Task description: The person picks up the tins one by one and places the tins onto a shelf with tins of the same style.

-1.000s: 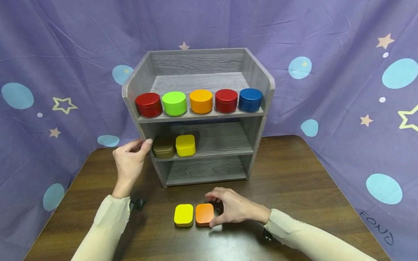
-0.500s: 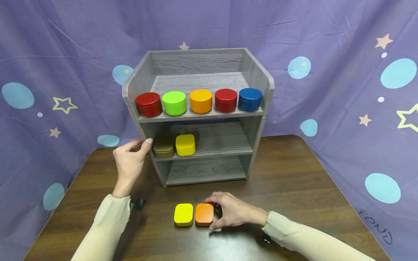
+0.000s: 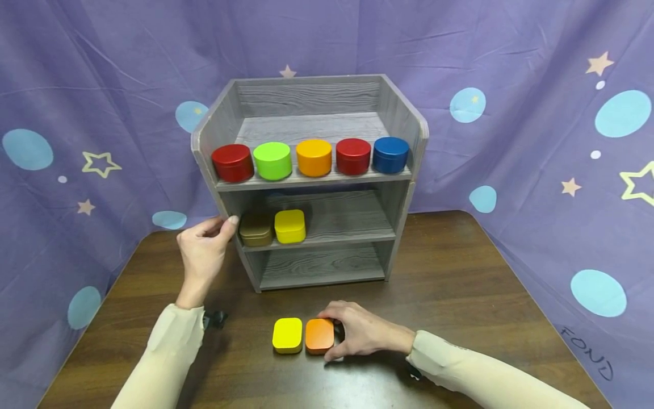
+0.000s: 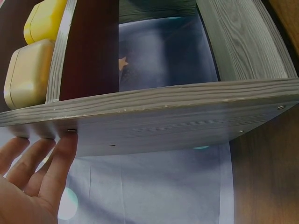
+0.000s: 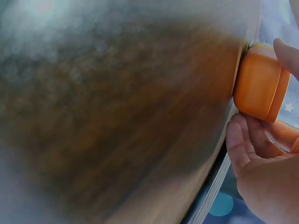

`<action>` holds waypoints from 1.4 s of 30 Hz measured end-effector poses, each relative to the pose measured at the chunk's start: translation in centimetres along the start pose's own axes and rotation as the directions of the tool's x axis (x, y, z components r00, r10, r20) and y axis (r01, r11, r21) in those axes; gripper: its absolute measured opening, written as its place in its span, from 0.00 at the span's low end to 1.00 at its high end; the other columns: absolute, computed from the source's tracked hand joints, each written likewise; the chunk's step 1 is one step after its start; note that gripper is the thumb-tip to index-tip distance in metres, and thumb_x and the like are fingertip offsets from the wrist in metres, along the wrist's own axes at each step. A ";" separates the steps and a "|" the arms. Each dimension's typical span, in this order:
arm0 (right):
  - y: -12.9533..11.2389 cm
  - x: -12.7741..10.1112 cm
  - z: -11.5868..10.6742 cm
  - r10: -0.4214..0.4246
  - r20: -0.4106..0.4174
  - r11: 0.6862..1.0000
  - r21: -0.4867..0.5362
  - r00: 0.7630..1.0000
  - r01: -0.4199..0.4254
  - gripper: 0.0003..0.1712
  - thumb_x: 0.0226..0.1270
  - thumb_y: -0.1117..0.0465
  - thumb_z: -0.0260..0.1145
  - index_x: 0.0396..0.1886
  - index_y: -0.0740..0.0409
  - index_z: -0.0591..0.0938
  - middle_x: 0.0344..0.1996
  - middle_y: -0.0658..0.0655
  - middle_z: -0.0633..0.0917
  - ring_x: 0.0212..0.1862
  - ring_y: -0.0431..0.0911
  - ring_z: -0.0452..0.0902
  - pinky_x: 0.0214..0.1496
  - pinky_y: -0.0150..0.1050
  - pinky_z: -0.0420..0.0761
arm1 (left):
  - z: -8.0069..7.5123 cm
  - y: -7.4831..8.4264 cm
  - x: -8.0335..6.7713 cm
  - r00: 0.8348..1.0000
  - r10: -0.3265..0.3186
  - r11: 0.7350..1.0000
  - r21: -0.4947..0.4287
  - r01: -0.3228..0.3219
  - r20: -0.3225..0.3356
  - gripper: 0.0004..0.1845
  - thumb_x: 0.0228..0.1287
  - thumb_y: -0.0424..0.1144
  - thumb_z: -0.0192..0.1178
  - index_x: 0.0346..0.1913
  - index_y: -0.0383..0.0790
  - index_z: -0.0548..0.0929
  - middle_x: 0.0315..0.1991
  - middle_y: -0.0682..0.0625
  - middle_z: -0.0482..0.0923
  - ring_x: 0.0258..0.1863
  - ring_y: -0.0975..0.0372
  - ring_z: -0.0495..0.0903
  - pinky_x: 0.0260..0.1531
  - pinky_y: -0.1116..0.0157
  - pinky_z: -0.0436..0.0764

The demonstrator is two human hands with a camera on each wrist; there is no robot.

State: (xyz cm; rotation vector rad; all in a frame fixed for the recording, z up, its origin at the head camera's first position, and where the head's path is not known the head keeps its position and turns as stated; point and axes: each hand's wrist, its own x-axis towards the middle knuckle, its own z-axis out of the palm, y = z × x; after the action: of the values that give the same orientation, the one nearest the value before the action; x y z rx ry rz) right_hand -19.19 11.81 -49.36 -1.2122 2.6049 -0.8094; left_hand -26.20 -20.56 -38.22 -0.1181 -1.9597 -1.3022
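Note:
My left hand (image 3: pixel 201 255) holds the left side panel of a grey wooden shelf unit (image 3: pixel 327 238), thumb at the front edge. In the left wrist view, the fingertips (image 4: pixel 67 140) meet the panel's outer face. On the table, my right hand (image 3: pixel 365 329) grips a square orange tin (image 3: pixel 319 335) between thumb and fingers. The right wrist view shows the thumb at the orange tin's (image 5: pixel 259 84) lid and fingertips along the opposite side. Just left of it lies a square yellow tin (image 3: pixel 287 335). The middle shelf bears a bronze tin (image 3: pixel 256 230) and another yellow tin (image 3: pixel 290 226).
Several round tins line the top shelf: red (image 3: pixel 233 163), green (image 3: pixel 273 161), orange (image 3: pixel 314 158), another red (image 3: pixel 353 157) and blue (image 3: pixel 390 155). A purple patterned curtain (image 3: pixel 536 142) surrounds the brown table (image 3: pixel 449 272).
My right hand has shifted slightly left, and its fingers have closed in around the orange tin. The left hand and the tins stay where they were.

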 end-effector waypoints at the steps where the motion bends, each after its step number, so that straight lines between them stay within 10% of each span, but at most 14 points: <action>1: 0.0 0.0 0.0 -0.001 -0.003 1.000 0.002 1.000 0.001 0.42 0.55 0.45 0.87 0.67 0.55 0.85 0.59 0.50 0.89 0.61 0.41 0.82 0.71 0.38 0.82 | 0.0 0.0 0.0 1.000 -0.001 1.000 -0.002 0.001 -0.001 0.12 0.62 0.34 0.76 0.36 0.24 0.93 0.24 0.87 0.78 0.24 0.87 0.77 0.29 0.85 0.75; 42: -0.4 0.2 -3.0 0.020 -0.067 0.998 0.065 0.998 -0.015 0.33 0.55 0.52 0.85 0.61 0.51 0.86 0.52 0.45 0.89 0.52 0.35 0.82 0.64 0.36 0.83 | 0.1 -0.1 0.0 1.000 0.009 1.000 0.005 -0.009 0.004 0.10 0.64 0.33 0.76 0.33 0.24 0.92 0.22 0.86 0.78 0.23 0.86 0.74 0.28 0.83 0.73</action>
State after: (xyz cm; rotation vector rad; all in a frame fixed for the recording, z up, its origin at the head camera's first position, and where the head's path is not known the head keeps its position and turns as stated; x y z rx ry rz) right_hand -20.13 12.71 -46.59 -1.1626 2.6165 -0.9396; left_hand -26.28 -20.56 -38.30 -0.1265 -1.9637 -1.2917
